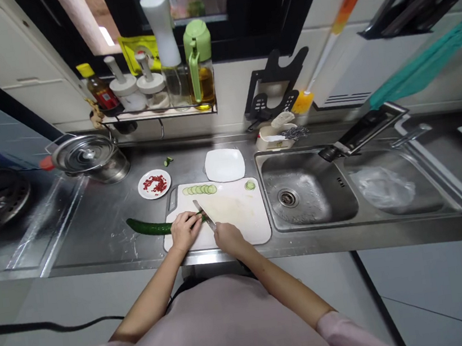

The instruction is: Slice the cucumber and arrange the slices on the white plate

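Observation:
A long green cucumber [148,227] lies across the left edge of the white cutting board [242,231]. My left hand [185,231] is closed over its right end, fingers pressed on top. In my right hand [230,238] is the handle of a knife [206,215], its blade slanting up and left beside the cucumber's cut end. Whether the blade touches the cucumber I cannot tell. A row of overlapping cucumber slices [200,189] rests along the board's far edge. A small stack of slices [249,185] sits near its right corner.
Behind the board stands a white square plate [225,164]. A small plate [155,184] with chopped red pieces is at its left, near a cucumber scrap [168,161]. A lidded pot [97,159] stands further left. The sink [309,185] adjoins the board's right side; bottles line a rack [163,112].

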Demonstrator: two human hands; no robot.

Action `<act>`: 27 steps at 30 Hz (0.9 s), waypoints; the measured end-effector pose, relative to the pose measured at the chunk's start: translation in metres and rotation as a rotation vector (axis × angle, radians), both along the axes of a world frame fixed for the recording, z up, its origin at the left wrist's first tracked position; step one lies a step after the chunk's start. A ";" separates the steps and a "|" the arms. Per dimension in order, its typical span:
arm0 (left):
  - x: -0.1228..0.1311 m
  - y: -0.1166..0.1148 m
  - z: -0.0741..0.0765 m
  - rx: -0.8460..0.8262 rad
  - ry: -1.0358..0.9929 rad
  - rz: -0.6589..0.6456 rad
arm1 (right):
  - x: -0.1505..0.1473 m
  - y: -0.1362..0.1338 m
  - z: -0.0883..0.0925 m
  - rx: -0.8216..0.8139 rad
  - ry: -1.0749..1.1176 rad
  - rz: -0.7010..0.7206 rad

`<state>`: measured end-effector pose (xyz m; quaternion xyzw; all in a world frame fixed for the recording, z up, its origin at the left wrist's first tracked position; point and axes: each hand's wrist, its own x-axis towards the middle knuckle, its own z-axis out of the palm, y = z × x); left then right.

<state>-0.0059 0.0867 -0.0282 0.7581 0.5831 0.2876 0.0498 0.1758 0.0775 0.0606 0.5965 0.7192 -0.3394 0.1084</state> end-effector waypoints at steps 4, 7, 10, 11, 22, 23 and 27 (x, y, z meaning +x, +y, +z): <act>0.000 0.000 0.001 -0.011 0.007 0.004 | 0.002 -0.005 -0.005 0.024 0.011 0.000; 0.000 0.000 0.001 -0.012 0.011 0.006 | -0.001 -0.003 -0.004 0.008 0.000 -0.003; 0.000 0.000 0.001 -0.006 0.013 0.000 | -0.004 0.001 -0.003 -0.009 -0.009 -0.003; 0.000 0.000 0.001 -0.003 0.012 0.001 | -0.004 0.001 -0.003 -0.006 -0.008 -0.001; 0.000 -0.001 -0.001 -0.010 0.002 0.006 | -0.007 0.001 -0.011 -0.014 -0.016 0.008; 0.000 0.000 -0.001 -0.011 0.003 0.005 | -0.008 0.000 -0.012 -0.008 -0.014 0.005; 0.000 0.000 -0.003 -0.005 0.001 0.008 | -0.009 -0.001 -0.017 0.007 -0.015 -0.011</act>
